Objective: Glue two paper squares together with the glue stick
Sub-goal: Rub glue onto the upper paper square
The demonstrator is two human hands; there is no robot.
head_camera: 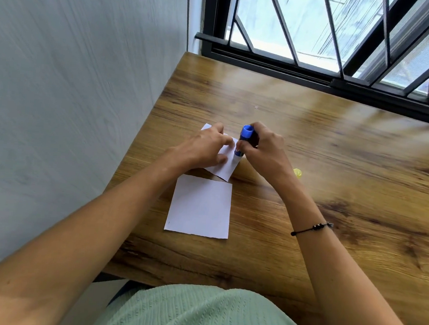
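Two white paper squares lie on the wooden table. The near square lies flat and uncovered. The far square is pinned under my left hand, whose fingers are spread flat on it. My right hand grips a blue glue stick, held tilted with its blue end up and its lower end down on the far square's right edge. Most of the far square is hidden by my left hand.
A small yellow cap lies on the table just right of my right wrist. A grey wall runs along the table's left edge. A barred window stands behind the far edge.
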